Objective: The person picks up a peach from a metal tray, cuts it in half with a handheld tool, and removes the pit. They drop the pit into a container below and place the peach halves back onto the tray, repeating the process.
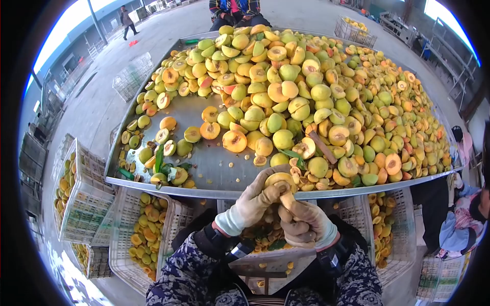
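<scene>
Both of my gloved hands meet just over the near edge of the metal table. My left hand is closed around a yellow peach half, its cut side partly in view. Against the lower side of that peach my right hand presses its thumb, with the other fingers curled in. Whether anything else sits inside the right fist is hidden. Behind the hands, a big heap of yellow-green peaches, whole and halved, several with pits showing, covers much of the table.
Plastic crates of peaches, one left and one right, stand below the table's near edge. A brown stick lies on the heap. One person is across the table, another at right.
</scene>
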